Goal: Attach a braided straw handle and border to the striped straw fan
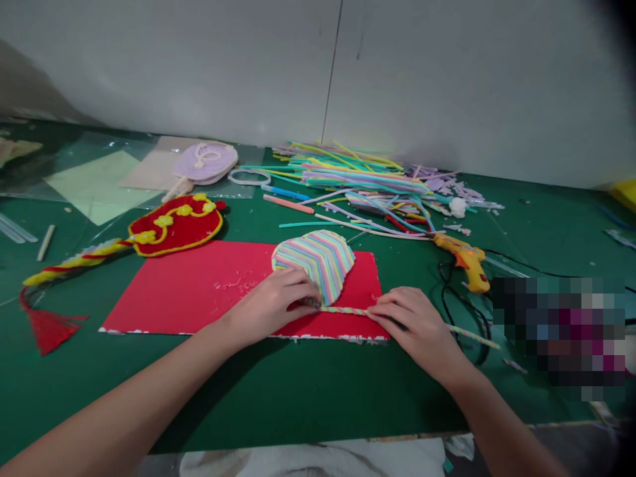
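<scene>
A pastel striped heart-like piece [318, 258] lies on a red board [193, 285]. Just below it runs a thin twisted pastel strip [345, 310]. My left hand [275, 301] is closed at the strip's left end, by the lower edge of the striped piece, its fingertips partly hidden. Farther along, my right hand [415, 324] pinches the strip near the board's right edge. The strip's free end comes out to the right of that hand, over the green table.
Behind the board lies a pile of pastel stems [358, 175]. A yellow glue gun [464, 262] with a black cord is at the right. A red and yellow tasselled fan [176, 228] and a lilac fan [206, 162] lie at the left. The green table [308, 391] ends in front.
</scene>
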`<move>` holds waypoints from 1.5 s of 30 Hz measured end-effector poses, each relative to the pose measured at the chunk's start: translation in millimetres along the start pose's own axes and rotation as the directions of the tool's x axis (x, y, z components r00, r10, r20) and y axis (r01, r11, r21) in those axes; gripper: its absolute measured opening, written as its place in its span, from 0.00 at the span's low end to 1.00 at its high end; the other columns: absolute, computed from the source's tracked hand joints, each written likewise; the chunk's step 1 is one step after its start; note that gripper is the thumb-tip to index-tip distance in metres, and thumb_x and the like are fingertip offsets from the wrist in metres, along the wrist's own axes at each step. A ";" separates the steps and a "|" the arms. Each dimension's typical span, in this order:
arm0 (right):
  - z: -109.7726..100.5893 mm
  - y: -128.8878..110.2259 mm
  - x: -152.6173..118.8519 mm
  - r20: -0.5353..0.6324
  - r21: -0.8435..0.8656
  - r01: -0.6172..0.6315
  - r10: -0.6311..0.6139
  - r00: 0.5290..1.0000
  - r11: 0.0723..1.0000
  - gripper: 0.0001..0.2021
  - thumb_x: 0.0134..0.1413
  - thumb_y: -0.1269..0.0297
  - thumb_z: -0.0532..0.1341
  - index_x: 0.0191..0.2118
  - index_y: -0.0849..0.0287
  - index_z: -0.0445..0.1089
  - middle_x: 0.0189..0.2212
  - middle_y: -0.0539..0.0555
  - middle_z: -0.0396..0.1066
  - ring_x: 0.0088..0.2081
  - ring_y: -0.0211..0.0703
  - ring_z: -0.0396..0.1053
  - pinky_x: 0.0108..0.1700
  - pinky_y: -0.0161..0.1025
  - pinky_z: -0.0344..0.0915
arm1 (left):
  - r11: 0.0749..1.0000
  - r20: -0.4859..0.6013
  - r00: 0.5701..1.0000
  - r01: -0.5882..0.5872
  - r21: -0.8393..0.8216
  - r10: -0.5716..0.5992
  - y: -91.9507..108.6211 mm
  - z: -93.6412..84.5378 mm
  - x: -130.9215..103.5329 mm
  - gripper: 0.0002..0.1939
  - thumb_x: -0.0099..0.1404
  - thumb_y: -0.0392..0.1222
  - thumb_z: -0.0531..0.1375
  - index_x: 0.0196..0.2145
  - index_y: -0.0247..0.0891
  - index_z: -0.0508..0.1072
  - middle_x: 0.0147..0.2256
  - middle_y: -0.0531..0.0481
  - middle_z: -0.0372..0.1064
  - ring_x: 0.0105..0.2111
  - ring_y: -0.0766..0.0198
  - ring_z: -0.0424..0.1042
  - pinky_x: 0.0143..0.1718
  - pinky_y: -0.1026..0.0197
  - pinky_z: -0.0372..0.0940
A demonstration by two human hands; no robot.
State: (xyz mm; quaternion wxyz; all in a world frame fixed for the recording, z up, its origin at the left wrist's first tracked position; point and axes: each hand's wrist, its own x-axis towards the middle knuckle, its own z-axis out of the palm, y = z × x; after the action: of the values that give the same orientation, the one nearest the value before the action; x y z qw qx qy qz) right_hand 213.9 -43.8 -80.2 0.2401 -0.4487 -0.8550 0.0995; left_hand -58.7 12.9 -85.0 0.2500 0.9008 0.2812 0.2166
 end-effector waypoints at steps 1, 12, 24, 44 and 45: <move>0.1 0.3 -0.3 -0.003 -0.003 0.004 -0.004 1.000 1.000 0.07 0.60 0.68 0.56 0.39 0.55 0.72 0.35 0.53 0.72 0.40 0.41 0.68 0.45 0.43 0.61 | 1.000 0.000 1.000 0.003 0.008 -0.003 0.8 0.1 0.0 0.05 0.66 0.38 0.56 0.38 0.38 0.71 0.36 0.50 0.67 0.38 0.64 0.65 0.39 0.63 0.60; 4.6 2.3 0.8 -0.007 0.030 -0.023 0.024 1.000 0.999 0.06 0.60 0.66 0.57 0.39 0.54 0.72 0.36 0.53 0.72 0.41 0.42 0.68 0.46 0.44 0.61 | 1.000 0.000 1.000 0.016 -0.019 -0.016 3.9 -1.3 2.9 0.04 0.65 0.37 0.56 0.36 0.37 0.71 0.36 0.49 0.68 0.39 0.64 0.65 0.41 0.63 0.61; -58.6 105.2 -26.7 -0.536 -0.286 -0.844 0.655 0.533 0.454 0.16 0.53 0.54 0.56 0.36 0.64 0.69 0.31 0.63 0.69 0.39 0.56 0.67 0.41 0.49 0.63 | 1.000 -0.004 1.000 0.005 -0.031 -0.005 2.2 -2.4 3.8 0.05 0.65 0.38 0.56 0.36 0.38 0.71 0.35 0.49 0.68 0.38 0.64 0.66 0.40 0.63 0.62; -53.4 117.8 -26.2 -0.406 -0.072 -0.959 0.871 0.278 0.273 0.25 0.56 0.46 0.46 0.46 0.62 0.64 0.34 0.66 0.71 0.39 0.61 0.69 0.39 0.53 0.63 | 0.780 0.212 0.959 -0.275 0.562 0.186 -8.4 -30.2 -2.1 0.18 0.65 0.33 0.52 0.53 0.35 0.65 0.55 0.40 0.64 0.51 0.54 0.68 0.51 0.53 0.65; -53.5 116.3 -25.6 -0.398 -0.066 -0.962 0.877 0.270 0.266 0.28 0.54 0.42 0.47 0.47 0.62 0.64 0.35 0.66 0.71 0.39 0.61 0.69 0.39 0.53 0.63 | 0.773 0.216 0.957 -0.284 0.568 0.192 -8.0 -30.0 -1.5 0.18 0.65 0.32 0.51 0.53 0.35 0.65 0.55 0.40 0.64 0.51 0.53 0.68 0.50 0.53 0.65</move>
State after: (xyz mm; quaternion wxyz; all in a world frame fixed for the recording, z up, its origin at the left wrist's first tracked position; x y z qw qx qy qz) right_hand 336.6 0.0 -86.9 0.1846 -0.9033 -0.3864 0.0274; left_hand -79.0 27.7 -66.5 -0.0537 0.9751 0.1991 0.0814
